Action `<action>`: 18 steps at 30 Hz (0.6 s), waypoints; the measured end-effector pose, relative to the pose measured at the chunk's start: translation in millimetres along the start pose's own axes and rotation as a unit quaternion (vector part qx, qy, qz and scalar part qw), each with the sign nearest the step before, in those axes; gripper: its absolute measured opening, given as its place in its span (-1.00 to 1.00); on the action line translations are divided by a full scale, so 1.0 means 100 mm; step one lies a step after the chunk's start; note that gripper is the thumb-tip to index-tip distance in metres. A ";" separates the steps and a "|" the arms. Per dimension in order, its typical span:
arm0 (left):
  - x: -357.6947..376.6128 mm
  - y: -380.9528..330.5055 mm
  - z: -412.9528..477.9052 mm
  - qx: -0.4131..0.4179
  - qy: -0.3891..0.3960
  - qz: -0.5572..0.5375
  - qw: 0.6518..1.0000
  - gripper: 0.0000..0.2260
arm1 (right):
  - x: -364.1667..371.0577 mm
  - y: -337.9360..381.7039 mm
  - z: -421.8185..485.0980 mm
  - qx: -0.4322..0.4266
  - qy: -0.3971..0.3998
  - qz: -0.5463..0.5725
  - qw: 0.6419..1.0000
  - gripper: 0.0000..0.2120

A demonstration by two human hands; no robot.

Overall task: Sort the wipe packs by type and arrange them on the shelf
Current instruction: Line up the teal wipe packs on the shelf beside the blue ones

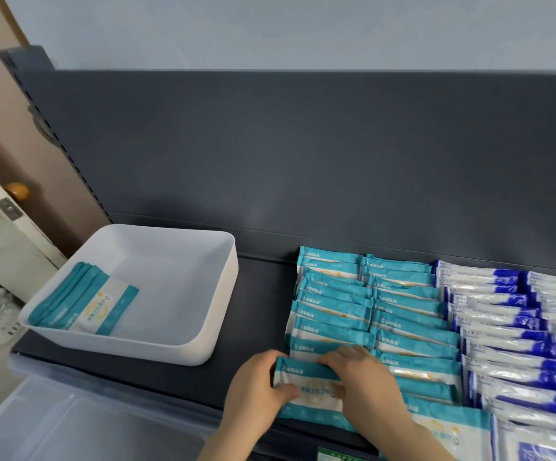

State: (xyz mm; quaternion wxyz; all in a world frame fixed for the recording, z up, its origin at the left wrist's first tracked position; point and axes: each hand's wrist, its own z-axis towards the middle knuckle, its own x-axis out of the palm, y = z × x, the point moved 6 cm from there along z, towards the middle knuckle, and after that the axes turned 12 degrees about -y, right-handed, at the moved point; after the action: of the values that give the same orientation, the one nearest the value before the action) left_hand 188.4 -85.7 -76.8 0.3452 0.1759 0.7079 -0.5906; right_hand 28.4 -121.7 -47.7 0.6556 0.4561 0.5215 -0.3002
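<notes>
The left hand (256,384) grips the left end of a teal wipe pack (306,389), thumb on its face, while the right hand (363,382) curls over its top edge. The pack stands at the front of the teal rows (336,304) on the dark shelf (263,294), beside the blue rows (502,331). To the left, a white tray (203,261) holds more teal packs (83,297).

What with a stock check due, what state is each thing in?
Held teal pack: gripped at the front of the left teal row.
Left hand: grips its left end.
Right hand: grips its top edge.
Teal rows: two, packs overlapping.
Blue packs: in rows, right of teal.
White bin: on the shelf, a few teal packs inside.
</notes>
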 end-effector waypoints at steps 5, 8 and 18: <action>0.05 0.00 -0.01 0.007 0.017 0.025 1.000 -0.59 | -0.02 -0.01 -0.05 -0.018 0.007 0.000 1.000 -0.50; 0.07 -0.01 -0.03 0.014 0.023 0.035 0.999 -0.59 | -0.05 -0.03 -0.07 -0.028 0.025 -0.006 0.999 -0.50; -0.18 -0.13 0.02 0.032 -0.006 0.070 0.997 -0.54 | -0.21 -0.09 0.00 -0.013 -0.009 0.079 0.997 -0.60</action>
State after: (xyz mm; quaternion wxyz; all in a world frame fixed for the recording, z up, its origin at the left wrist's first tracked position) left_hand 193.4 -87.2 -55.0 0.3841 0.2325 0.6722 -0.5887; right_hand 14.4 -126.9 -30.0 0.6878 0.4846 0.4816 -0.2452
